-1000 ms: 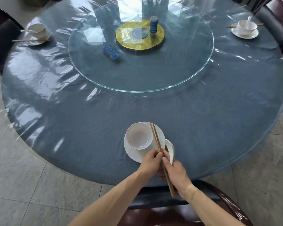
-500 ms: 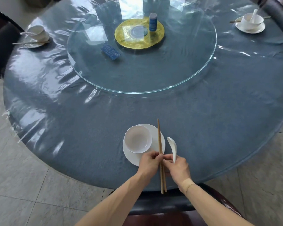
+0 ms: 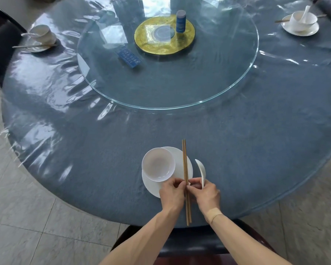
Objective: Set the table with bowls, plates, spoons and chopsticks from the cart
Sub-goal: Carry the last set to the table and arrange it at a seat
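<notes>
At the near edge of the round blue table (image 3: pixel 84 150) lies a white plate (image 3: pixel 151 186) with a white bowl (image 3: pixel 158 164) on its left part. A pair of wooden chopsticks (image 3: pixel 185 169) lies straight across the plate's right side, pointing away from me. My left hand (image 3: pixel 172 194) pinches them from the left. My right hand (image 3: pixel 205 194) pinches them from the right and also holds a white spoon (image 3: pixel 201 170), which stands just right of the plate.
A glass turntable (image 3: pixel 227 83) fills the table's middle, carrying a gold disc (image 3: pixel 147 41), a blue canister (image 3: pixel 180 21) and a blue packet (image 3: pixel 129 57). Set places with bowl, plate, spoon and chopsticks lie far left (image 3: pixel 40 38) and far right (image 3: pixel 300 22). A dark chair (image 3: pixel 189 241) stands under my arms.
The chopsticks swung from a slant to straight and parallel across the plate's right side. The spoon moved a little to the right of the plate.
</notes>
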The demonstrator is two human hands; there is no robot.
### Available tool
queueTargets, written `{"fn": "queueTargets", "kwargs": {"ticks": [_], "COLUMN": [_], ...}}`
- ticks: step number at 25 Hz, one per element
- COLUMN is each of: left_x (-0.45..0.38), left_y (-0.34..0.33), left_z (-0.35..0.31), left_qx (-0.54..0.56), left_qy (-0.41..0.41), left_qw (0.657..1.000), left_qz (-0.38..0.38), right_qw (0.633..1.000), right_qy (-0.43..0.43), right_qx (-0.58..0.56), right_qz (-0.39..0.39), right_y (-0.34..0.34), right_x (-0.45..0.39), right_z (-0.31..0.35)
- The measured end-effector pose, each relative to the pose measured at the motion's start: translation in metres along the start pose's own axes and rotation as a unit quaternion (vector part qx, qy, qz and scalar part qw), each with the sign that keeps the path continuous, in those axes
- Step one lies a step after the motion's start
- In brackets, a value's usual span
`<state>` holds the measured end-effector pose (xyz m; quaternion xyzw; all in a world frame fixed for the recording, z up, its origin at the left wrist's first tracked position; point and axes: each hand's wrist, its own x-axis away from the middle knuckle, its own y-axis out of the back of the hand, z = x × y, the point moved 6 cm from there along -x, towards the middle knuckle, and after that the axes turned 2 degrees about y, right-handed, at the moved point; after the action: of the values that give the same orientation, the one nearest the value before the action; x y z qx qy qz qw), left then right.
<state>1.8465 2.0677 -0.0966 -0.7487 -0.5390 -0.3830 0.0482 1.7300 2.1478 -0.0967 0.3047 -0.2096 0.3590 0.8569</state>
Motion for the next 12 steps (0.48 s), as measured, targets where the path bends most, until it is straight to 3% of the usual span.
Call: {"fn": "queueTargets", "kwargs": {"ticks": [12], "left_x": [-0.0024], "left_y": [0.0033], "left_z": [-0.0014], "left_qx": [-0.036], "left_qy": [0.019], "left_qw": [0.998], "left_qz": [-0.042], "right_qw": [1.000], "right_qy": [0.018], "right_qx": [0.020], "right_qz": [-0.005], "right_y": [-0.0074], "right_x": [-0.0055], "right_z": [-0.0003]}}
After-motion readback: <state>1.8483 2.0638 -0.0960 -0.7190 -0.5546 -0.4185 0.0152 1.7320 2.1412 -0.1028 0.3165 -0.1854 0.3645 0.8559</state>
